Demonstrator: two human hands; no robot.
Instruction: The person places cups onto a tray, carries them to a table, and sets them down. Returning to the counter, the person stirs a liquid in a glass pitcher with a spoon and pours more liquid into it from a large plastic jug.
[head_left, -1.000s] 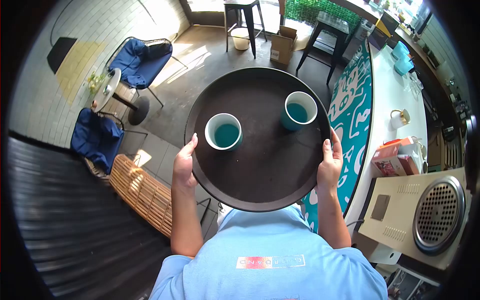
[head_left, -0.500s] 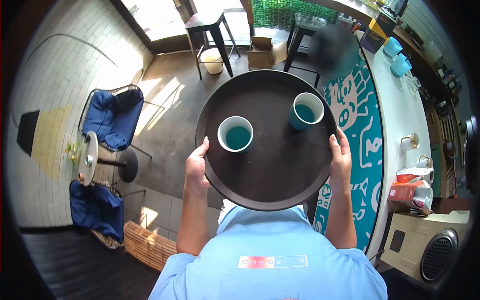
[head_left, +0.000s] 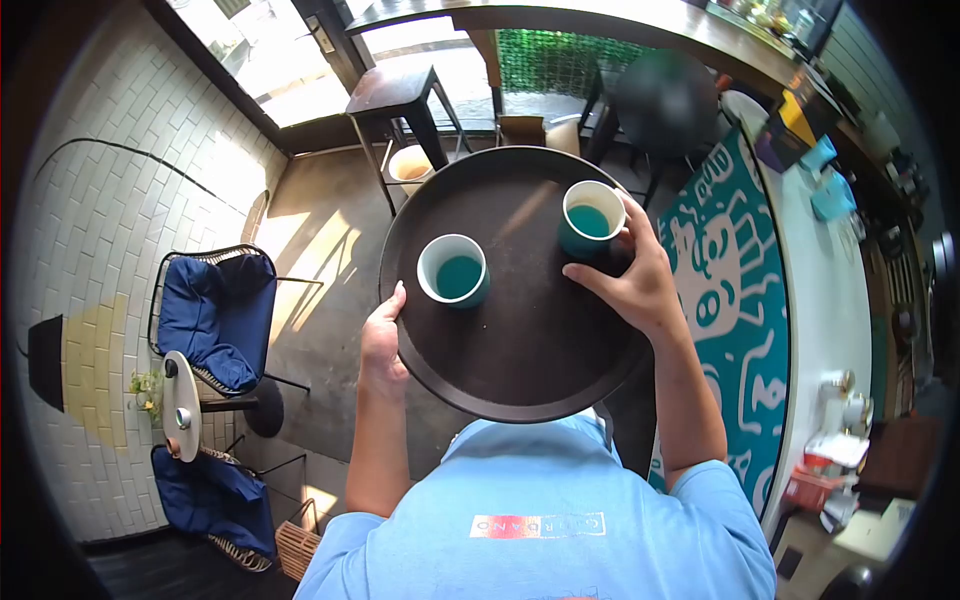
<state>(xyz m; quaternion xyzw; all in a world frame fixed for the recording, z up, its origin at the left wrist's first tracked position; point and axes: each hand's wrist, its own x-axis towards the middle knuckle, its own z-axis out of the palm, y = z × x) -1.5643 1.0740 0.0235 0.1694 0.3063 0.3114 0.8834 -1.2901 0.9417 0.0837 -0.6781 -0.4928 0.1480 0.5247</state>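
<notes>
A round black tray (head_left: 480,370) is held level in front of my chest. My left hand (head_left: 383,340) is closed on its left rim, thumb over the edge. Two cups, teal outside and white within, stand upright on it, with teal showing deep inside each. The left cup (head_left: 430,268) stands near my left thumb. At the right cup (head_left: 575,245), my right hand (head_left: 640,285) is open, with fingers at its right side and the thumb stretched out just below it. Parts of the right fingers are hidden behind the cup.
A white counter (head_left: 815,310) with a teal patterned front runs along the right. Ahead stand a black stool (head_left: 392,90) and a white bucket (head_left: 410,165). To the left are a blue-cushioned chair (head_left: 235,310) and a small round table (head_left: 182,390).
My right hand has left the tray's right rim and moved inward to the right cup. My left hand keeps its hold on the tray. The room view has shifted.
</notes>
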